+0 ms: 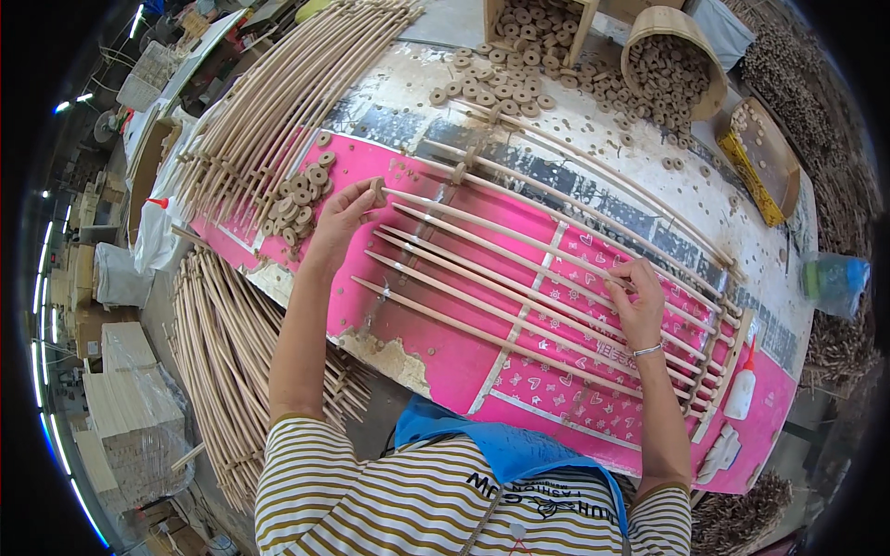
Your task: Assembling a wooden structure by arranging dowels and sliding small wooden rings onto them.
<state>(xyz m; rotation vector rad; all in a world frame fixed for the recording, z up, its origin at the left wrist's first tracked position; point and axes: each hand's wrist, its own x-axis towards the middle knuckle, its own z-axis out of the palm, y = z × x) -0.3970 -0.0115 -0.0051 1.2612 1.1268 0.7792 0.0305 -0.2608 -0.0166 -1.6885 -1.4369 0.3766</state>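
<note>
Several thin wooden rods lie side by side across a pink-covered table, their right ends meeting a short wooden bar with discs beside it. My left hand pinches a small wooden disc at the left tip of one rod. My right hand has its thumb and fingers closed around a rod farther along, near its right part. Beyond my hands, more rods lie with discs on them. A pile of loose holed discs sits left of my left hand.
Bundled rods lie at the far left, another bundle below the table's left edge. A tipped wooden bucket and loose discs are at the back. At right are a yellow box, glue bottle and blue plastic bag.
</note>
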